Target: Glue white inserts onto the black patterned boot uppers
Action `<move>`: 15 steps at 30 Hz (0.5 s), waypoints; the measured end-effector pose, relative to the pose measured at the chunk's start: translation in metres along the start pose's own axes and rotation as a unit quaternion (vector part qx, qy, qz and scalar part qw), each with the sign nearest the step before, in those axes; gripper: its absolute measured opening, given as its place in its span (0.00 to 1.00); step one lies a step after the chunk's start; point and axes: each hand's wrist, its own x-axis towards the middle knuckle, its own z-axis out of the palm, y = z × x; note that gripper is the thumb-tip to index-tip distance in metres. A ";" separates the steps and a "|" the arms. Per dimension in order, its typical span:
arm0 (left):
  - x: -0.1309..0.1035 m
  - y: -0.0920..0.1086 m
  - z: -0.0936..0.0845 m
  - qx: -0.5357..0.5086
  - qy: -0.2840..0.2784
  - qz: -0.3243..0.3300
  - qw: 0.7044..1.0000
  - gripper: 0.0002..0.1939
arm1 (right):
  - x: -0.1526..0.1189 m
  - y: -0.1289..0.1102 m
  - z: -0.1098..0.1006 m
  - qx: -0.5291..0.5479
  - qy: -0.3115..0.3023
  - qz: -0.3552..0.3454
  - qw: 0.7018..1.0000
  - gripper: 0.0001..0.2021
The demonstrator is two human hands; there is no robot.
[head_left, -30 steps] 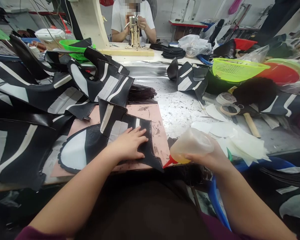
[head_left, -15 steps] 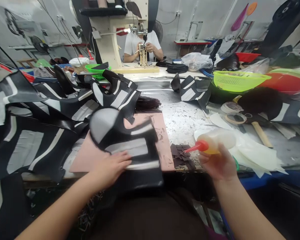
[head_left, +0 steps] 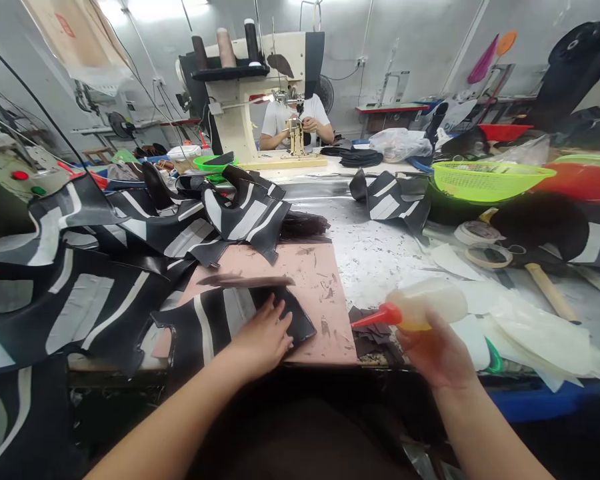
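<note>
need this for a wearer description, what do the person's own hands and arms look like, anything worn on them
The left hand and right hand are gloveless, with no ring or watch showing. The left forearm and right forearm are uncovered, with no sleeve in view. Between them shows a dark brown garment, without visible markings.

Under our left hand (head_left: pixel 263 340) and its forearm, we lose part of the black panel (head_left: pixel 180 337). Our right hand (head_left: pixel 443 353) hides some of the squeeze bottle (head_left: pixel 447 303), whose outline is blurred. Just right of that hand, we cannot tell what the green curved piece (head_left: pixel 494 357) belongs to. Far beyond our left hand, the sewing machine (head_left: pixel 240 100) covers the seated person's head. The leftmost panels (head_left: pixel 10 333) are cut off by the left edge.
</note>
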 end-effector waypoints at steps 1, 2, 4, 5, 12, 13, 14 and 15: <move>0.001 0.000 -0.001 -0.020 -0.033 0.027 0.999 0.21 | 0.001 0.000 0.001 -0.004 -0.001 -0.006 1.000 0.21; 0.001 -0.001 -0.004 -0.042 -0.057 0.054 0.996 0.19 | 0.003 0.001 0.002 -0.009 -0.005 -0.012 1.000 0.22; 0.001 -0.002 -0.009 -0.059 -0.078 0.082 0.992 0.15 | 0.007 0.003 0.004 -0.029 -0.025 -0.018 0.999 0.22; 0.001 -0.002 -0.010 -0.046 -0.073 0.080 0.993 0.14 | 0.010 0.004 0.005 -0.039 -0.039 -0.015 0.998 0.22; 0.027 -0.011 0.006 0.096 0.048 0.075 0.991 0.43 | 0.031 0.021 0.038 -0.029 -0.031 0.000 0.999 0.24; 0.030 -0.014 0.007 0.100 0.040 0.072 0.992 0.45 | 0.035 0.022 0.045 -0.027 -0.017 -0.010 0.999 0.24; 0.033 -0.018 0.008 0.100 0.032 0.070 0.992 0.46 | 0.039 0.023 0.052 -0.029 -0.004 -0.023 0.999 0.25; 0.035 -0.020 0.008 0.098 0.028 0.069 0.992 0.47 | 0.044 0.024 0.060 -0.039 0.006 -0.036 0.999 0.25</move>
